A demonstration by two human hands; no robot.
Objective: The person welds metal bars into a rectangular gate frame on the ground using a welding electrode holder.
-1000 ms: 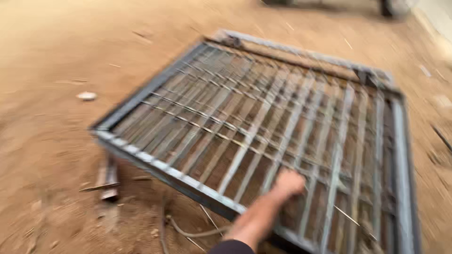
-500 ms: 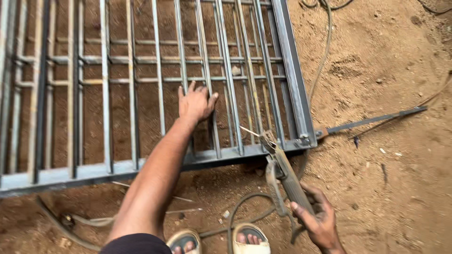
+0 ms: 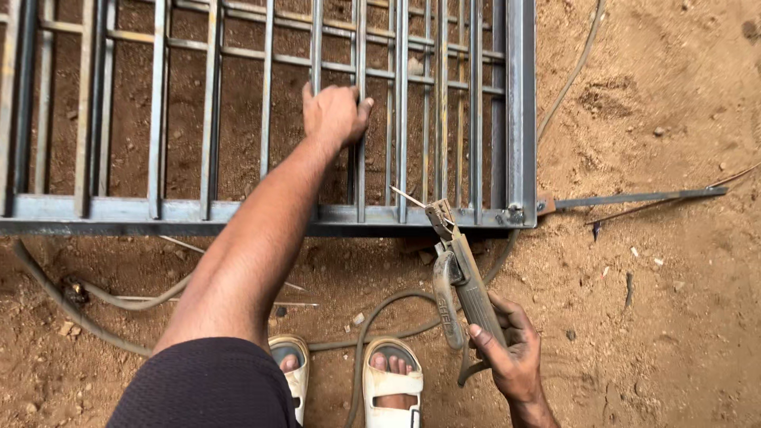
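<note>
Bare reddish-brown dirt ground (image 3: 658,95) in daylight.

Hands (image 3: 337,115) on grille (image 3: 261,210), electrode holder (image 3: 464,277)
</note>
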